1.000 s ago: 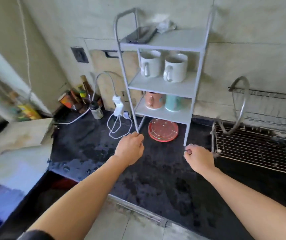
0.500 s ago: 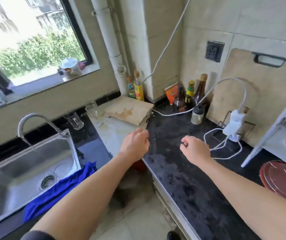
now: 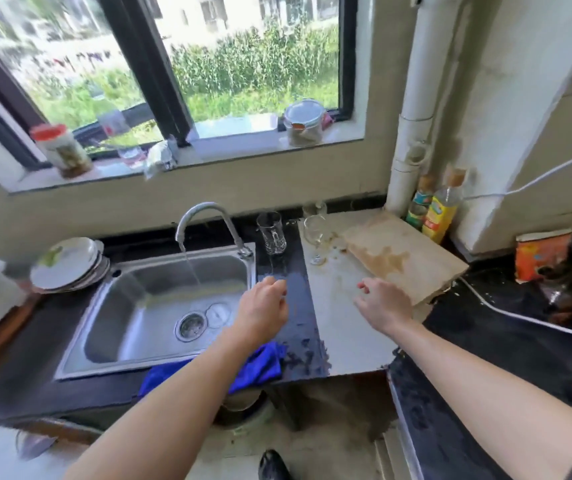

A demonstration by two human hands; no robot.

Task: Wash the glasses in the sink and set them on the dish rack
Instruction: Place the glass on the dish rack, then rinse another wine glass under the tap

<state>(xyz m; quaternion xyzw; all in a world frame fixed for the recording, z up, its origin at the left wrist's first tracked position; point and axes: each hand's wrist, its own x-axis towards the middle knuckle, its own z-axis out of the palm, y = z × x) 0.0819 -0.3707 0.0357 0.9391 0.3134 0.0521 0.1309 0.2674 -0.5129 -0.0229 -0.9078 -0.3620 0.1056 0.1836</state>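
**tap_drip:** Both your hands are empty right now. Your left hand (image 3: pixel 263 306) hovers over the wet black counter just right of the stainless steel sink (image 3: pixel 160 263), with the fingers loosely curled round nothing. Your right hand (image 3: pixel 384 304) hangs slack and spread over the pale slab at centre frame. The straight-sided clear tumbler (image 3: pixel 271 233) stands upright just above your left hand in the picture, beside the base of the curved chrome tap (image 3: pixel 205 214). The clear stemmed wine glass (image 3: pixel 315 239) is a bit further right, near the corner of the stained wooden cutting board (image 3: pixel 402 254).

**rinse_repeat:** Looks to me like you're at the pick-up step, with nothing washed yet. The water's already running, so I'd take the tumbler first since it's closest to the basin. Wrap your fingers round the lower body, not the rim, because that counter looks wet and the glass will probably be slick. For the stemmed one, cup the bowl rather than pinching the stem. It looks tippy.

**tap_drip:** Also mind the spout when you swing a glass under the stream, as a knock there could chip it. There might be another glass behind the stemmed one, but it's too blurry to call. The dish rack isn't in this shot, so hold on firmly when you turn to find it.
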